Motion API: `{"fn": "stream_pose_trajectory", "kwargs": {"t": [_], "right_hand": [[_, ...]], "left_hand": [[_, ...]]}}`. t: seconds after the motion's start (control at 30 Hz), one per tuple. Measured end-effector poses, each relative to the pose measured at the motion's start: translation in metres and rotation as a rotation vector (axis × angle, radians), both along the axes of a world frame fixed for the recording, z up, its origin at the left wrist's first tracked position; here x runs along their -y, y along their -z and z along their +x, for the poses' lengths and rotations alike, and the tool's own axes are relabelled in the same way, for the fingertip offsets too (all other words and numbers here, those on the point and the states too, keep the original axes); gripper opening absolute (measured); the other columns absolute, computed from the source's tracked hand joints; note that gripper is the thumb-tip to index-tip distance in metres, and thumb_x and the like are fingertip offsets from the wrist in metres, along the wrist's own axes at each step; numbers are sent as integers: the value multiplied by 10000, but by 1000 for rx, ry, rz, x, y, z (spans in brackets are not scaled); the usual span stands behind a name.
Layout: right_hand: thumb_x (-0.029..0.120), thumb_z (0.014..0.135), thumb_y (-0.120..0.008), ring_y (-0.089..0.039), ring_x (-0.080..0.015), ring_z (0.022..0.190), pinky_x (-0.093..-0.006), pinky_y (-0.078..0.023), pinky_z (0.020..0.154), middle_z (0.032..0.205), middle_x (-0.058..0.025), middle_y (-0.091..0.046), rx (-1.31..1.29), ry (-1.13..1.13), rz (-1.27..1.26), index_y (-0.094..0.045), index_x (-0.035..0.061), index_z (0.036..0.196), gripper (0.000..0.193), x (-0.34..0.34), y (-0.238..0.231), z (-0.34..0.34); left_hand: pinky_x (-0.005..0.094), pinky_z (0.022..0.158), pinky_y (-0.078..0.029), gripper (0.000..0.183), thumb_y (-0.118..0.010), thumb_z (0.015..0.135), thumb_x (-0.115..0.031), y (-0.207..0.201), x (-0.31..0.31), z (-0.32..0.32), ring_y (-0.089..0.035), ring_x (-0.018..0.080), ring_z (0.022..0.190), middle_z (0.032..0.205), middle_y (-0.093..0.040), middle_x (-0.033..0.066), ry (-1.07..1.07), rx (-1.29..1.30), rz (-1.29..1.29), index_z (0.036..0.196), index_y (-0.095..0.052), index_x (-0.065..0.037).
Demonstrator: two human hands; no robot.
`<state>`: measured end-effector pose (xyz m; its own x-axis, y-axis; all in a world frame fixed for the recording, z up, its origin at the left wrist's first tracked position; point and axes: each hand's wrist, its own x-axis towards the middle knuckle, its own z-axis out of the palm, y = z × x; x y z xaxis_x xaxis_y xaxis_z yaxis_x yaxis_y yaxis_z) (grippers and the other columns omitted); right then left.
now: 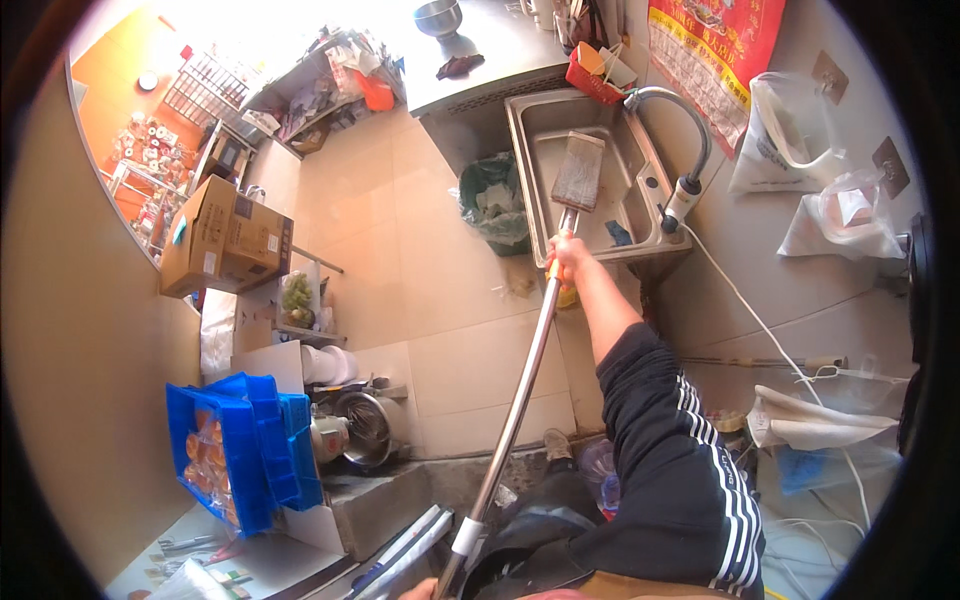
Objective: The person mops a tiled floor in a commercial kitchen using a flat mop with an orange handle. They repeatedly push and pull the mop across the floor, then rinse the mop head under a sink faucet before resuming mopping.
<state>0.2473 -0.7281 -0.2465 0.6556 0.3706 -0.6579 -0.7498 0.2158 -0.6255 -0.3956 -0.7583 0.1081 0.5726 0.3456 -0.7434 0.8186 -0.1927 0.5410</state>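
Observation:
A flat mop (513,420) slants from the lower edge up to the metal sink (522,165). Its grey rectangular head (578,172) rests over the basin. My right hand (568,254) is closed around the pole just below the head, by the sink's front rim. At the lower edge my left hand (420,590) shows only in part, closed at the pole's lower end. A small blue cloth (618,233) lies in the basin beside the mop head. The curved grey faucet (700,130) stands on the sink's right side.
A green-lined bin (493,205) stands left of the sink. A red basket (597,78) sits behind the basin. At left are blue crates (262,440), a cardboard box (225,238) and a metal mixing bowl (368,428). A white cable (760,320) hangs at right.

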Motion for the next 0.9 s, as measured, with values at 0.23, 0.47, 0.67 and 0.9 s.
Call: {"fn": "stream_pose_trajectory", "kwargs": {"t": [0.23,0.47,0.67,0.9], "right_hand": [[137,1006,-530,-471,-134,520,-313,-469,455,678,-4,-464,-63,-13,66,-484,112,872,144,3,-47,-142],[122,1005,-545,-507,-159,491,-347,-492,444,664,-33,-500,-81,56,64,-488,59,871,158,15,-110,-274],[101,990,-541,-510,-152,511,-346,-499,461,685,-39,-498,-72,25,117,-487,66,879,128,27,-114,-250],[121,1003,-540,-491,-152,512,-342,-495,465,676,-26,-471,-58,10,132,-476,94,891,131,23,-75,-156]], "left_hand": [[441,689,-507,256,-680,879,-220,59,-26,35,-655,371,737,774,-638,206,106,-79,198,968,-581,-1],[469,721,-510,265,-688,882,-225,80,-31,93,-665,425,789,806,-654,246,100,-80,258,940,-573,7],[487,756,-515,278,-671,887,-241,72,-24,86,-666,469,850,850,-658,284,131,-51,234,981,-574,2],[287,606,-433,119,-611,994,-200,47,7,21,-515,104,719,810,-574,-42,-31,370,242,1036,-628,-91]]}}
